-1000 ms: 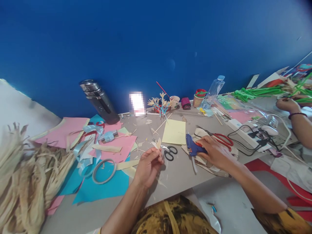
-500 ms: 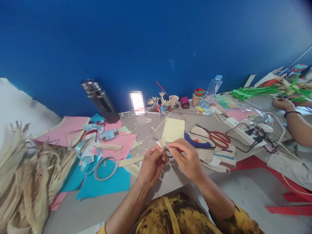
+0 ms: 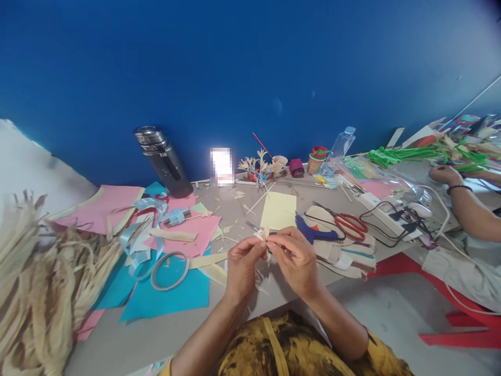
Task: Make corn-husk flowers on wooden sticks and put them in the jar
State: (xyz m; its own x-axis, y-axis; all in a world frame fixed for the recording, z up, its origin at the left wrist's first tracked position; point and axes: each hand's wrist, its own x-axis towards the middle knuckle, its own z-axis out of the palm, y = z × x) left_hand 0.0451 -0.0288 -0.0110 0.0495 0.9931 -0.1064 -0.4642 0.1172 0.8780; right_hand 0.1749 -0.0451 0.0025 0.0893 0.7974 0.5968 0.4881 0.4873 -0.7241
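Note:
My left hand [image 3: 243, 266] pinches a small pale corn-husk flower [image 3: 266, 232] between thumb and fingers, low over the near part of the table. On its other side, my right hand [image 3: 296, 262] is closed, with thumb and fingertips pressed at the flower's base. The two hands' fingertips meet there and hide the lower part of the flower. Just beyond them lies a pair of small scissors [image 3: 253, 226], mostly covered by my hands. A yellow paper sheet [image 3: 278, 209] is on the table behind my right hand, near a blue glue gun [image 3: 313, 231].
Red-handled scissors [image 3: 352, 226] rest on a folded cloth [image 3: 358, 256] at right. A tape roll [image 3: 154, 272] and dried husks [image 3: 50, 292] lie left. A dark thermos [image 3: 166, 164], husk flowers [image 3: 258, 166] and a bottle [image 3: 340, 151] stand behind. At far right is another person's hand [image 3: 446, 175].
My right hand has moved slightly left and closer to my left hand, its fingertips now against the husk flower. The view has shifted slightly. The other person's hand has moved a little.

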